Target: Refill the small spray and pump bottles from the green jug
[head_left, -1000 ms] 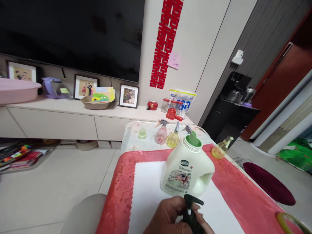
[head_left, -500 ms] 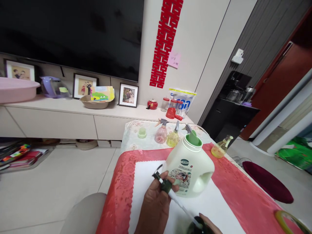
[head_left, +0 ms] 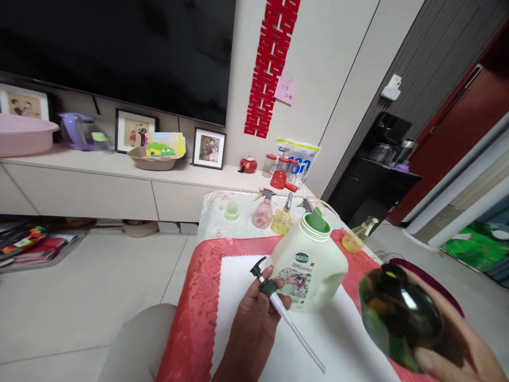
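My left hand (head_left: 254,323) pinches a dark green pump dispenser head (head_left: 269,288) by its collar, its long white dip tube slanting down to the right above the white sheet. At the lower right, my right hand (head_left: 457,339) is wrapped around a dark green, see-through bottle (head_left: 400,313), tilted with its uncapped neck facing up toward me. Between and beyond my hands stands a large pale green detergent jug (head_left: 312,265) with a side handle. Its cap is off, and a green pour spout shows in the mouth.
Pink (head_left: 262,213) and yellow (head_left: 282,220) spray bottles stand behind the jug, with a pale green cap (head_left: 231,210) to their left. Another yellow bottle (head_left: 358,236) is at the table's right edge. A red cloth (head_left: 199,286) covers the table. Behind runs a low cabinet (head_left: 99,183).
The dip tube has come out of the dark bottle. My right hand has lifted the bottle up and to the right, while my left hand stays nearly in place with the pump.
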The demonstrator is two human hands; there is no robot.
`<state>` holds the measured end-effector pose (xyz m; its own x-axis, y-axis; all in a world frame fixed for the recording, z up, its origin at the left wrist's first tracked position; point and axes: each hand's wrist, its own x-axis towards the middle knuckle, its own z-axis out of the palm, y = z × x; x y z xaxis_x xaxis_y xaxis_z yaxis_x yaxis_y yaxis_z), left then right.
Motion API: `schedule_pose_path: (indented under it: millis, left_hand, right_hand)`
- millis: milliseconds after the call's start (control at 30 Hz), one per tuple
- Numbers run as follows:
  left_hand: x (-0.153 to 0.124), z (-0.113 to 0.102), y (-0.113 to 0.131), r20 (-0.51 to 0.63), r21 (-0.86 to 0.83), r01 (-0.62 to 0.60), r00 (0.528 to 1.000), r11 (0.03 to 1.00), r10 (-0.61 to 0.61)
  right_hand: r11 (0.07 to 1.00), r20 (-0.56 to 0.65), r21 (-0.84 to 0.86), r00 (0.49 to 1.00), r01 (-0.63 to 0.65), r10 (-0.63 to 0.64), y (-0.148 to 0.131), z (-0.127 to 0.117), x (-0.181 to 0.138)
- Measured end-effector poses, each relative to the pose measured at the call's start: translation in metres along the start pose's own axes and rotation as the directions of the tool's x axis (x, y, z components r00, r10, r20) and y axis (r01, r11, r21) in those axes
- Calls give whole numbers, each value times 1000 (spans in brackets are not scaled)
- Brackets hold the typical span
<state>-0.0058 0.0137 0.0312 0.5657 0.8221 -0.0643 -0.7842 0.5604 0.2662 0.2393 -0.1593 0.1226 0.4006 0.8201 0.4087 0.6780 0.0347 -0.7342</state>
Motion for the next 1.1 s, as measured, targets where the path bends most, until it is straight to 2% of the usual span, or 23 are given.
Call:
schedule_pose_path:
  millis: [100, 233, 433, 700, 900, 1100]
  left_hand:
    - [1, -1, -1, -19, 2, 3, 1000, 1000, -3]
    - [3, -3, -2, -9, 37, 36, 999, 999, -36]
    - [5, -5, -3, -10, 73, 61, 998, 995, -60]
    - [4, -3, -3, -20, 60, 68, 998, 996, -67]
    - [3, -3, -3, -11, 46, 77, 997, 996, -77]
    - [1, 0, -2, -14, 52, 79, 997, 995, -79]
  right_hand:
    - [967, 18, -201, 987, 159, -159, -37, -5, 43]
    - [809, 108, -480, 938, 338, -328, -72, -1, 84]
    - [586, 257, -625, 845, 516, -469, -93, 2, 121]
    - [364, 436, -684, 754, 633, -492, -105, -2, 143]
    - [207, 538, -717, 717, 666, -442, -122, -1, 152]
    - [46, 589, -728, 658, 684, -469, -127, 3, 163]
